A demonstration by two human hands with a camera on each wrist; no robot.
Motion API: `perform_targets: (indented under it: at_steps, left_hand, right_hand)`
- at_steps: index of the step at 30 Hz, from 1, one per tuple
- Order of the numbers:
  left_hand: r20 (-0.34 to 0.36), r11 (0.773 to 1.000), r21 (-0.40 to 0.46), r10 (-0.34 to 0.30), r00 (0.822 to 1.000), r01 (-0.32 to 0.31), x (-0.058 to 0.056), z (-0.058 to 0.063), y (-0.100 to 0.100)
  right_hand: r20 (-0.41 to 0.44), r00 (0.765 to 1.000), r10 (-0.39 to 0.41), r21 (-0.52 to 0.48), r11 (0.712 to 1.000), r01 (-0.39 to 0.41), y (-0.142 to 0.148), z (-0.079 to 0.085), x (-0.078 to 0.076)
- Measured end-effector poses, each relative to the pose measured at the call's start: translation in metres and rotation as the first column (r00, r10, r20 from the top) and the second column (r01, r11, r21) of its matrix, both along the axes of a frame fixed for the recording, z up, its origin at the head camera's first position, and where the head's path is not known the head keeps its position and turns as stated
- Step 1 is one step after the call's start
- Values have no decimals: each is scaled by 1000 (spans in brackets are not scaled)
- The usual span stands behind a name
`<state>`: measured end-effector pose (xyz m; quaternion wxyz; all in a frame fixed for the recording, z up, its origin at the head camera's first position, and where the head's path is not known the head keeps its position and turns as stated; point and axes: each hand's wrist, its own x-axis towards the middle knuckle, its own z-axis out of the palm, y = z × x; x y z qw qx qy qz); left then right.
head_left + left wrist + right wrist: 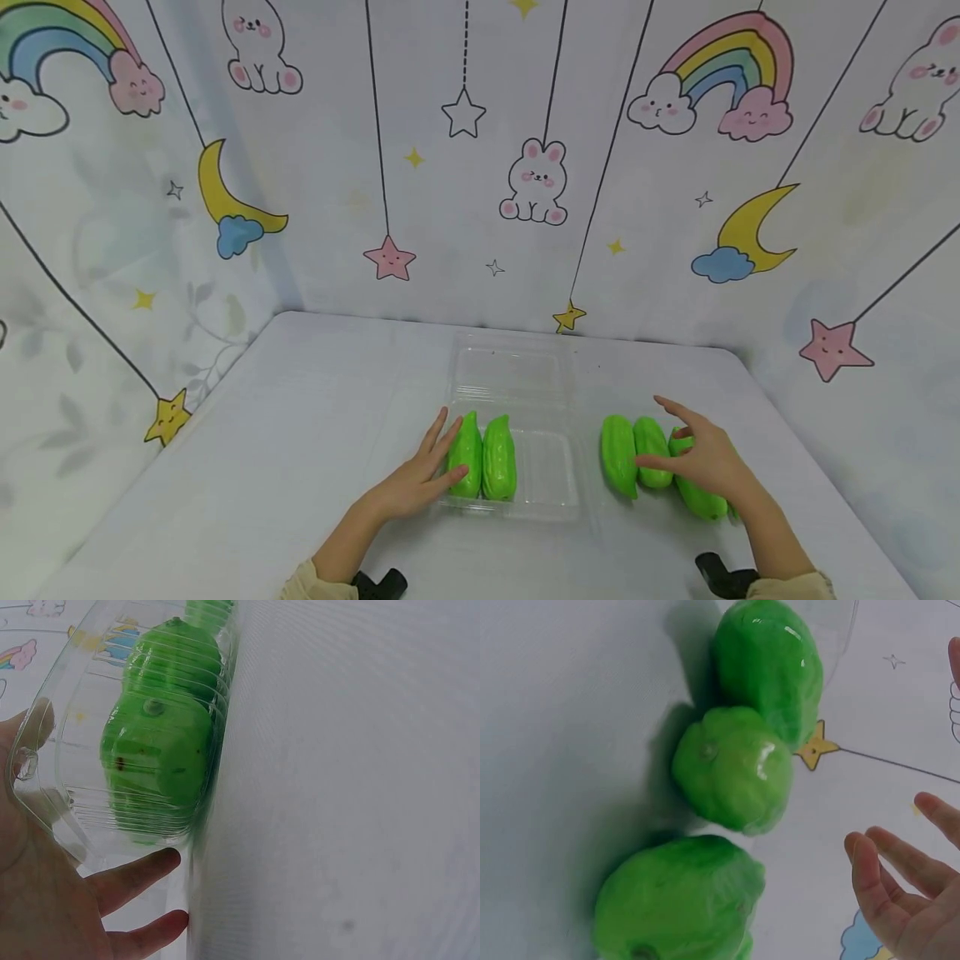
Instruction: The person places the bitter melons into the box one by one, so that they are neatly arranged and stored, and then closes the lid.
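Observation:
Two glossy green oblong fruits with pointed tips [498, 458] lie side by side in the left part of a clear plastic clamshell box [546, 471]. My left hand [412, 485] is at the box's left side, fingers spread, with the thumb over the leftmost fruit. In the left wrist view, that hand [45, 877] is beside the clear wall, fingers extended. To the right of the box, several more green fruits [618, 454] lie in a row on the table. My right hand [708, 460] hovers above them, thumb and fingers apart, holding nothing; the right wrist view shows a gap between hand and fruits [731, 769].
The box's lid [512, 372] is folded back, away from me. A white cloth covers the table [330, 392], and a printed curtain [435, 192] stands behind its far edge. Black wrist devices [723, 575] sit near both sleeves.

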<state>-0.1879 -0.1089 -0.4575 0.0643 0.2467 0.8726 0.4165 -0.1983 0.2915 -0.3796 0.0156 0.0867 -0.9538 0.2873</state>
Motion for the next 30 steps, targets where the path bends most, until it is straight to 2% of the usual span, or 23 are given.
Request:
perform_targets:
  at_steps: [7,21,30]
  left_hand:
    - [2,1000,4,2,1000,-2,1,1,0]
    - [5,1000,-10,2,1000,-2,0,1,0]
    - [5,1000,-9,4,1000,-4,1,2,0]
  right_hand:
    - [-28,1000,-2,2,1000,2,14,-1,1]
    - [14,1000,-23,-16,1000,23,39,-7,1]
    - [5,1000,-13,-16,1000,13,54,-13,-1]
